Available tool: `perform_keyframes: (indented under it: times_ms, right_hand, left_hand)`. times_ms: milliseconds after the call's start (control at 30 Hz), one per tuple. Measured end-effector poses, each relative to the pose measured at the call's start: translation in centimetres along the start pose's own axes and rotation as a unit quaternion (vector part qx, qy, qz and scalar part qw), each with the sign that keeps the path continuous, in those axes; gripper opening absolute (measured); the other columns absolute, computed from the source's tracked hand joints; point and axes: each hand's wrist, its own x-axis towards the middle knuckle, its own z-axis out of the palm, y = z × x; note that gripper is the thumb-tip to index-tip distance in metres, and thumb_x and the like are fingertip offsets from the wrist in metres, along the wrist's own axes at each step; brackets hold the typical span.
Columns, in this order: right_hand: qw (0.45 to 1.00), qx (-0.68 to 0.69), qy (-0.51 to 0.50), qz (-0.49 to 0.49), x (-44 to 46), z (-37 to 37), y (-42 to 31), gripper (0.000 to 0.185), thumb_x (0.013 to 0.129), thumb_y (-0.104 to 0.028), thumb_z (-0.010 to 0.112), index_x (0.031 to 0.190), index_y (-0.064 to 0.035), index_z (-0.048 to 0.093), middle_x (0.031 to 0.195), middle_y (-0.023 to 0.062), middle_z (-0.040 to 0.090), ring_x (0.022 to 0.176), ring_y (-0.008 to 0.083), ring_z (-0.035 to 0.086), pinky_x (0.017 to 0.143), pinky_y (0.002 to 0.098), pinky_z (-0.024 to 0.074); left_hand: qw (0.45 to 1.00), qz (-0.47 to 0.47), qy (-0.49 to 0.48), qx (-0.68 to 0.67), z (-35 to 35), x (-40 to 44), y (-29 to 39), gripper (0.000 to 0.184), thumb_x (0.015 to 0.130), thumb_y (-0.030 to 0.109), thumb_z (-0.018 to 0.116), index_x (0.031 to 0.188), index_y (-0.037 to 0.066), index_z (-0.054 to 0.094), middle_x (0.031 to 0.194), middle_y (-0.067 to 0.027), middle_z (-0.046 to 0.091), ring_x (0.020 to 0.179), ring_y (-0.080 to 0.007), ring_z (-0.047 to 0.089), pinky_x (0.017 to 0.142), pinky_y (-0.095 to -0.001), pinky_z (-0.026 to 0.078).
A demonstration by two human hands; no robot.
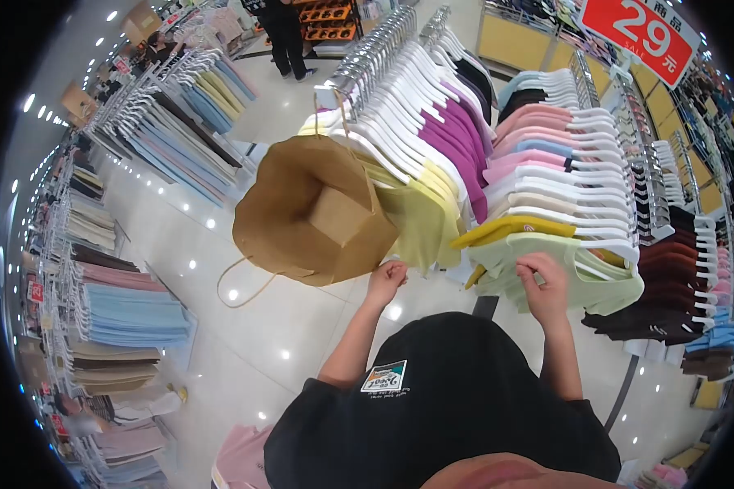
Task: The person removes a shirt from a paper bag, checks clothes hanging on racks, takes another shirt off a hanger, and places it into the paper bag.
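A brown paper bag (pixel 302 216) hangs by one handle from the end of a clothes rail, its mouth open and its inside looking empty. My left hand (pixel 388 283) is beside the bag's lower right edge, with its fingers curled; what they hold, if anything, is hidden. My right hand (pixel 541 279) is at a pale green shirt (pixel 603 289) on the front hanger of the right row, thumb and fingers bent together. Behind that shirt hangs a mustard yellow shirt (pixel 514 228). Yellow-green shirts (pixel 412 216) hang just right of the bag.
Purple shirts (pixel 457 138) and pink shirts (pixel 538 122) hang farther back. A red price sign (pixel 640 37) stands above the right rail. Racks of folded-over trousers (pixel 130 314) line the left. A person (pixel 284 41) in dark clothes stands at the top.
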Motion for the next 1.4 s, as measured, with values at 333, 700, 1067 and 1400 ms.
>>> perform_keyframes:
  times_ms: [333, 700, 1067, 1400]
  right_hand:
    - [0.975, 0.041, -0.111, -0.191, 5.7, 7.0, -7.6, 0.028, 0.083, 0.002, 0.072, 0.111, -0.0021, 0.069, 0.105, 0.0137, 0.068, 0.086, 0.0252, 0.068, 0.076, 0.0332, 0.0550]
    - [0.928, -0.024, -0.220, -0.300, 7.0, 12.1, -13.6, 0.056, 0.077, -0.026, 0.084, 0.127, -0.0101, 0.064, 0.131, 0.0080, 0.061, 0.089, 0.0265, 0.069, 0.076, 0.0347, 0.0571]
    - [0.909, -0.070, -0.230, -0.341, 5.2, 12.4, -13.4, 0.046, 0.075, -0.036, 0.083, 0.113, -0.0119, 0.069, 0.111, 0.0032, 0.065, 0.084, 0.0224, 0.068, 0.070, 0.0336, 0.0554]
    - [0.898, -0.128, -0.158, -0.390, 5.2, 13.2, -12.3, 0.013, 0.079, -0.014, 0.064, 0.089, -0.0069, 0.061, 0.094, 0.0070, 0.057, 0.078, 0.0242, 0.062, 0.065, 0.0369, 0.0513]
  left_hand:
    - [0.994, -0.054, 0.023, 0.096, -6.1, -0.7, -4.4, 0.026, 0.096, 0.021, 0.067, 0.108, -0.001, 0.066, 0.083, -0.0074, 0.070, 0.072, -0.0138, 0.068, 0.062, -0.0261, 0.052]
    - [0.983, -0.089, 0.114, -0.113, -9.1, -2.1, 0.1, 0.049, 0.104, 0.045, 0.047, 0.139, 0.010, 0.051, 0.130, -0.0073, 0.061, 0.117, -0.0233, 0.062, 0.092, -0.0410, 0.054]
    - [0.911, -0.030, 0.014, -0.410, -8.6, -0.4, 1.2, 0.058, 0.101, 0.055, 0.045, 0.141, 0.012, 0.049, 0.138, -0.0073, 0.056, 0.126, -0.0251, 0.056, 0.104, -0.0445, 0.048]
    - [0.865, 0.050, -0.112, -0.487, -5.8, -1.6, 8.9, 0.055, 0.102, 0.047, 0.045, 0.145, 0.012, 0.046, 0.143, -0.0079, 0.053, 0.132, -0.0269, 0.051, 0.111, -0.0448, 0.042]
